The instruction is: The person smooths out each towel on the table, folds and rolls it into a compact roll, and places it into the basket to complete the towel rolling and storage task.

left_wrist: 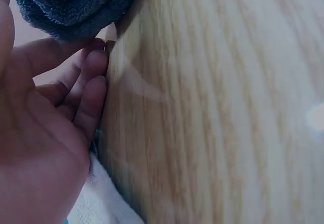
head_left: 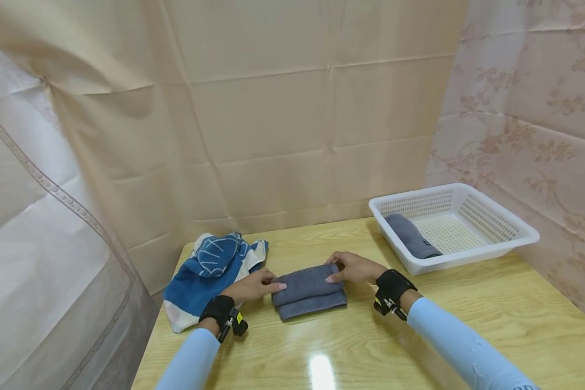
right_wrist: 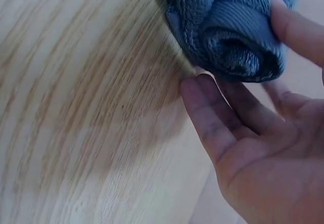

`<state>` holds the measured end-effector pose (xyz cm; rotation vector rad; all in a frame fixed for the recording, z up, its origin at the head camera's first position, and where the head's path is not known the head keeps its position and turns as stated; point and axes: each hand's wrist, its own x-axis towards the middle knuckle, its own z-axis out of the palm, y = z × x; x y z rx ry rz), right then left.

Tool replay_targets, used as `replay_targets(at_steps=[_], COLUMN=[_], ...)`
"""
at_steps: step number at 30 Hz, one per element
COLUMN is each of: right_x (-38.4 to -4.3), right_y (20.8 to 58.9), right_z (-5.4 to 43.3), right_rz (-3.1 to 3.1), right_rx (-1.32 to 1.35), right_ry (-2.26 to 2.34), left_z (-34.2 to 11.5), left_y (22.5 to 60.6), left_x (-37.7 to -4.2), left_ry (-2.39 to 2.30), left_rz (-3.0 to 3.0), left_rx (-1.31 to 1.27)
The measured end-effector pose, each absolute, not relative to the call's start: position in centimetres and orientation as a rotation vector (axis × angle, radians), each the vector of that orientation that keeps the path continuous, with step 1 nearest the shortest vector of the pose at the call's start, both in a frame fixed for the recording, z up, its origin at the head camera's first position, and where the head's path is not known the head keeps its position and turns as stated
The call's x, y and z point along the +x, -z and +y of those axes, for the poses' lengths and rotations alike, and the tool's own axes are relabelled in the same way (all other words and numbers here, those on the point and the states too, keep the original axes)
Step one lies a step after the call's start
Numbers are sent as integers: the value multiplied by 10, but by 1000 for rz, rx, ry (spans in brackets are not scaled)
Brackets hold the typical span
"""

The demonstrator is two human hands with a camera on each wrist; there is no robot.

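Currently L grip (head_left: 251, 286) & R grip (head_left: 357, 268) pinch part-rolled grey towel (head_left: 304, 287), 9 & 3 o'clock ends resp., on desk (head_left: 278, 352).

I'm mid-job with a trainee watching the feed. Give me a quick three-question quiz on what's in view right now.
1. True or false: the left hand and the right hand both touch the partly rolled gray towel.

2. What lies inside the white basket?
a) a cup
b) another gray towel
c) a pair of scissors

3. Fill in the blank: on the table, the blue-and-white cloth lies nearer the person's ____ hand.

Key: 1. True; 2. b; 3. left
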<state>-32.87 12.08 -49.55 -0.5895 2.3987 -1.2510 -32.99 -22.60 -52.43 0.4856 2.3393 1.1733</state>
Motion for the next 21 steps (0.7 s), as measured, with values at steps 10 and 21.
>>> replay_targets(at_steps=[10,21], right_x=[-326,-319], right_y=[500,506], right_z=[125,123], right_rz=[2356,2540], right_rx=[-698,-801], right_ry=[1320,1226], left_z=[-221,-217], left_y=[518,516], left_x=[-322,-320], left_ry=[-1047,-1018], left_rz=[2402,2506], left_rx=[711,829])
